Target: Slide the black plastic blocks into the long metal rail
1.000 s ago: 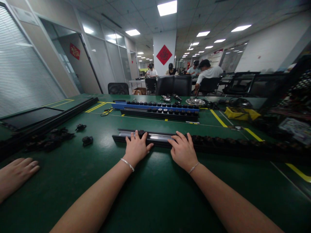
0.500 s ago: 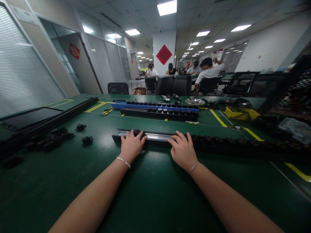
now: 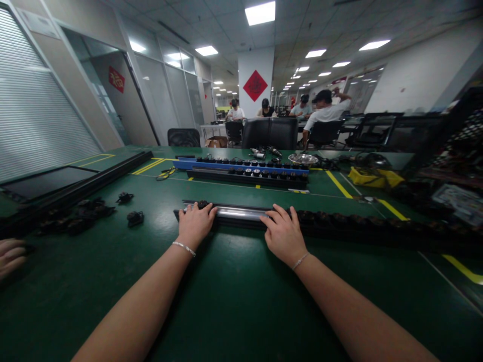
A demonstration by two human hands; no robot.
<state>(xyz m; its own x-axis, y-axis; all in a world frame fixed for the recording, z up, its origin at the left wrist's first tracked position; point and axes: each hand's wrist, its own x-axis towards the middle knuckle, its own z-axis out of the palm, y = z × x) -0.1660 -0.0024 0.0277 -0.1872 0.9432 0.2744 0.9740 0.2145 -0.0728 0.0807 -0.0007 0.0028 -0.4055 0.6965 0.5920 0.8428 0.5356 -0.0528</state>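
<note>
A long black rail (image 3: pixel 241 224) with a bright metal channel inside lies across the green table before me. My left hand (image 3: pixel 195 224) curves over its left end, fingers around a small black socket module (image 3: pixel 203 204) sitting in the channel. The hand covers most of that module. My right hand (image 3: pixel 285 235) straddles the rail further right, fingers spread over the far wall and thumb at the near side. Beyond it, a row of black socket modules (image 3: pixel 341 219) fills the rail. Bare channel shows between my hands.
Loose black modules (image 3: pixel 81 216) lie at left, near another person's hand (image 3: pixel 11 257). Behind my rail are a blue rail (image 3: pixel 184 164) and another black one. A metal dish (image 3: pixel 303 158) and a yellow container (image 3: pixel 375 177) stand farther back. People sit at desks beyond.
My left hand has slid left along the rail, and the black socket module has moved left with it. My right hand stays put. Another person's hand has appeared at the left edge.
</note>
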